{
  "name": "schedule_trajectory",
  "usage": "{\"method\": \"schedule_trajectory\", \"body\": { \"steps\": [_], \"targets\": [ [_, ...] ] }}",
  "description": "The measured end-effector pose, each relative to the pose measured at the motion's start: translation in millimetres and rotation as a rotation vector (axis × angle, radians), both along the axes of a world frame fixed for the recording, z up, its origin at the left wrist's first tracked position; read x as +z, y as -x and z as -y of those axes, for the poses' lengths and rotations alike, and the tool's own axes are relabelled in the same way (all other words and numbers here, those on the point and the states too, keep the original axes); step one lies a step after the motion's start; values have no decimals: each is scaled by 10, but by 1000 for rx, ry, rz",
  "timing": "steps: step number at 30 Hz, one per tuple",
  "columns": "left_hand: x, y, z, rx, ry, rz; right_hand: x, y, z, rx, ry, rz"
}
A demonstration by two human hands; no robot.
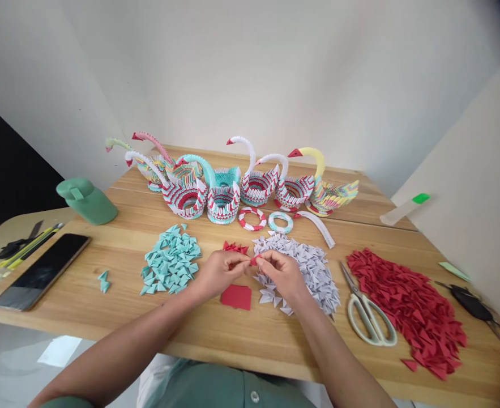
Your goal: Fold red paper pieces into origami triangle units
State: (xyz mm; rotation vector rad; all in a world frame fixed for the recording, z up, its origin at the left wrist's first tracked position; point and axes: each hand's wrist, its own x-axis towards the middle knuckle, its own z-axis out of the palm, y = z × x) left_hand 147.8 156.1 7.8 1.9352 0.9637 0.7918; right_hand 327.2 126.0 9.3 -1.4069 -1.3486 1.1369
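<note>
Between both hands, above the middle of the table, is a small red paper piece (255,260). My left hand (223,272) pinches its left side, and my right hand (284,276) has its fingers closed on the right side. Just below lies a stack of red paper (236,297). Behind the hands sits a small group of folded red pieces (235,247). A pile of pale lilac-white folded pieces (313,269) spreads beside and behind my right hand. To the left of my left hand is a pile of turquoise folded pieces (171,260).
Paper swans (224,198) stand along the back, with two rings (252,219) and a loose neck (317,226) before them. Scissors (368,317) and a large red pile (411,309) lie right. A phone (41,272) and green bottle (87,201) are left.
</note>
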Motion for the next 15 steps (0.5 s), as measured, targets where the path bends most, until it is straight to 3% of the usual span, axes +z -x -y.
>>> {"method": "schedule_trajectory", "body": {
  "steps": [3, 7, 15],
  "targets": [
    [11, -13, -10, -1, 116, 73, 5, 9, 4, 6, -36, 35],
    [-5, -23, -18, 16, 106, 91, 23, 30, 20, 26, -60, 56],
    [-32, 11, -33, -104, 178, 148, 29, -16, 18, 88, -27, 64]
  ]
}}
